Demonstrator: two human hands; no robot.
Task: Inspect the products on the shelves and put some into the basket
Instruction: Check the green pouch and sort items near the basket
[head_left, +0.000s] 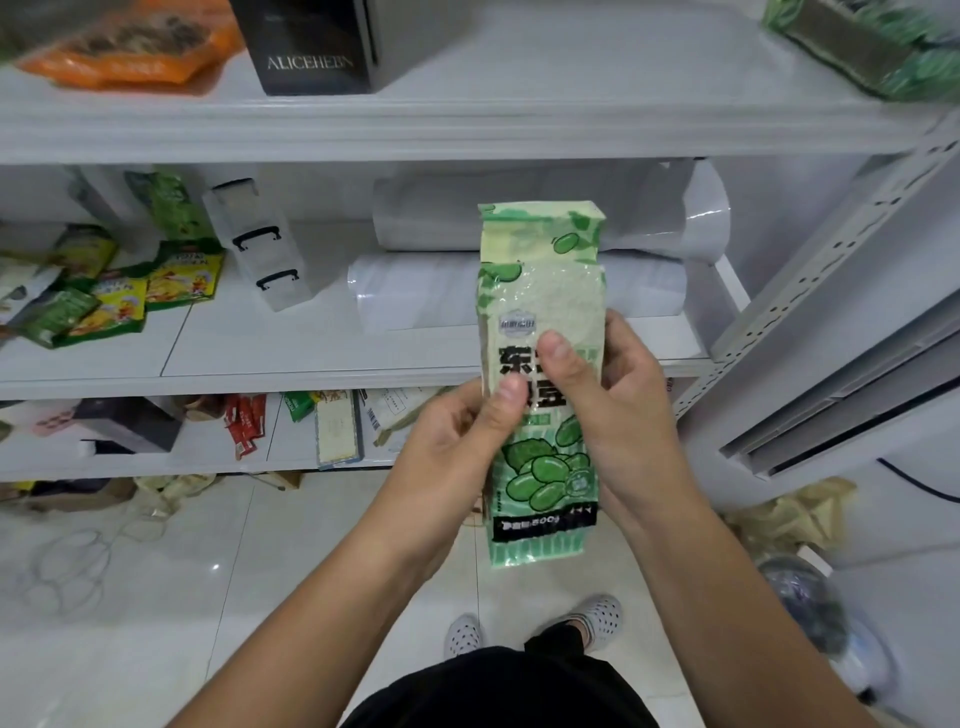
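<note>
Both hands, left hand (457, 436) and right hand (618, 400), pinch the upright bean packet (543, 291) mid-body; it looks brick-stiff, heavyish, slippery.

view: head, single | worn high, faces forward and down | near: hands at 6 o'clock | far: shelves (467, 130) at 12 o'clock

Glossy plastic bean packet (543, 291), matt white metal shelf (311, 358), shiny floor tiles (291, 561)
</note>
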